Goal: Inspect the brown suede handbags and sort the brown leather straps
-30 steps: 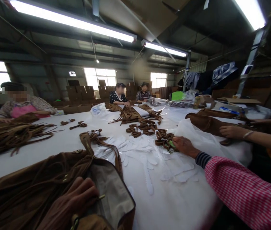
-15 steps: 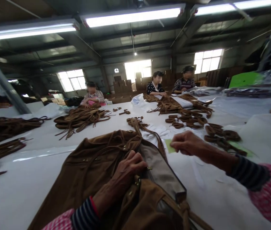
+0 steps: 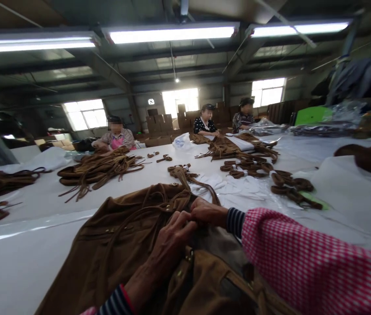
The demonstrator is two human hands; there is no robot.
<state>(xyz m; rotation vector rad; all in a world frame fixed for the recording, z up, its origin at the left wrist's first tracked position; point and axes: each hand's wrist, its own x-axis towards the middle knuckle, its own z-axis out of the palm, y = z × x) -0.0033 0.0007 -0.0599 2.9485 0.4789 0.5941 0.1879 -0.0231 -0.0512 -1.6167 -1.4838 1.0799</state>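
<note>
Before me on the white table point(image 3: 37, 253) lies a brown cloth item, seemingly a bag point(image 3: 96, 245), with thin cords, small metal fittings and a grey inner lining point(image 3: 216, 240). My left hand point(image 3: 172, 238) rests across it, its fingers curled and closed at the edge of the opening. Right beside those fingers, my right hand point(image 3: 206, 212) reaches into the top of the opening, fingers pressed together. What my right fingers hold is hidden. A brown strap point(image 3: 209, 188) runs up from the bag's top, just beyond my hands.
Brown corded pieces lie in piles at left point(image 3: 90, 175) and farther back point(image 3: 227, 148). Coiled brown straps point(image 3: 290, 179) with white bands lie at right, near scattered white slips point(image 3: 237, 188). Several co-workers point(image 3: 116, 135) sit across the table. Clear plastic point(image 3: 323, 127) lies at far right.
My right hand has moved left from over the table to the bag's opening, beside my left hand. The yellow-green slip it held no longer shows. The view has shifted slightly right.
</note>
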